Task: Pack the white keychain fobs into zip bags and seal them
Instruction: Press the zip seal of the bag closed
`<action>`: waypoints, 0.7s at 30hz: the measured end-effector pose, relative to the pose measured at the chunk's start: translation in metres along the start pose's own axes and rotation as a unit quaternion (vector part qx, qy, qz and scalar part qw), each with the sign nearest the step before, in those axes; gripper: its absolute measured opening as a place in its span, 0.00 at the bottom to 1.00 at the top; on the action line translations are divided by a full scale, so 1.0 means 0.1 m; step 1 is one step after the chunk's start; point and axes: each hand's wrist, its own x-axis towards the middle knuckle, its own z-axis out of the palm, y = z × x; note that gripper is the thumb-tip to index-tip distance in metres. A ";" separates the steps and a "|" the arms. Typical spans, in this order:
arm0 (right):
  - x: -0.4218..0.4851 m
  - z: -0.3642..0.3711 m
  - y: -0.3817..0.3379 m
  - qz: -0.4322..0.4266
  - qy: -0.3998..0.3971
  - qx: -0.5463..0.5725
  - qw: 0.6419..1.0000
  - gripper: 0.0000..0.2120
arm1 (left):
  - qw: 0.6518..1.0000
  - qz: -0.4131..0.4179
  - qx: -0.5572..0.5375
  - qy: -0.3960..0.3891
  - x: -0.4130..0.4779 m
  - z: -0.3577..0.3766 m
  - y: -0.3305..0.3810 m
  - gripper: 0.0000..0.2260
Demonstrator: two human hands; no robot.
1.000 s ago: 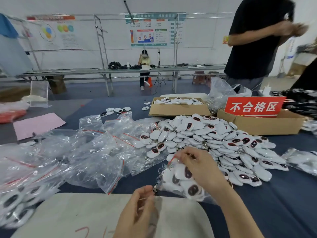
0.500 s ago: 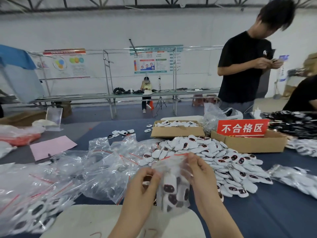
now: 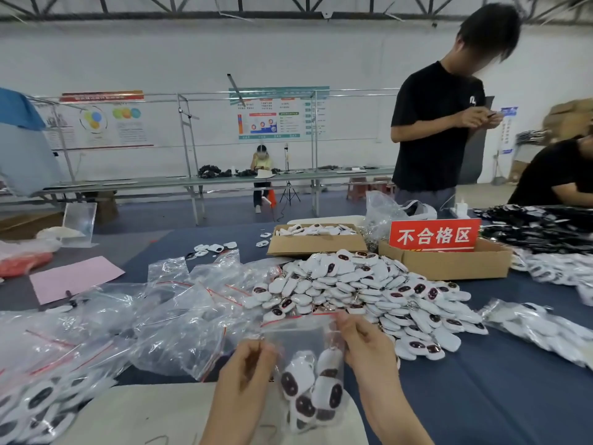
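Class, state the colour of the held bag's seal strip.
The zip bag's seal strip is red; head view shows it best.

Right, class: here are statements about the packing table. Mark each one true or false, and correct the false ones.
1. The left hand and the right hand both hold one zip bag with white fobs inside. True.
2. The red sign lies flat on the table. False: it stands upright at a cardboard box.
3. The pile of loose fobs lies beyond the held bag. True.
4. The pink paper lies to the right of that pile. False: it lies to its left.
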 end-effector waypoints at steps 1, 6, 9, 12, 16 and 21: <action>0.03 0.00 0.05 0.002 -0.001 0.000 1.000 0.24 | 1.000 -0.007 -0.013 0.001 0.04 0.02 -0.04 0.07; 0.33 0.03 0.24 0.048 0.009 0.024 0.999 0.21 | 0.999 -0.042 -0.016 -0.025 0.41 0.17 -0.22 0.08; 0.54 0.06 0.41 0.103 -0.008 0.035 0.994 0.14 | 0.997 -0.069 -0.018 -0.016 0.64 0.23 -0.41 0.08; 0.67 0.08 0.63 0.121 -0.043 -0.011 0.992 0.13 | 0.992 -0.104 -0.067 0.007 0.74 0.24 -0.66 0.08; 0.76 0.13 0.81 0.130 -0.044 -0.009 0.990 0.07 | 0.988 -0.123 -0.086 0.028 0.79 0.21 -0.82 0.07; 0.75 0.14 0.89 0.137 -0.048 0.014 0.989 0.10 | 0.985 -0.131 -0.102 0.036 0.80 0.22 -0.84 0.07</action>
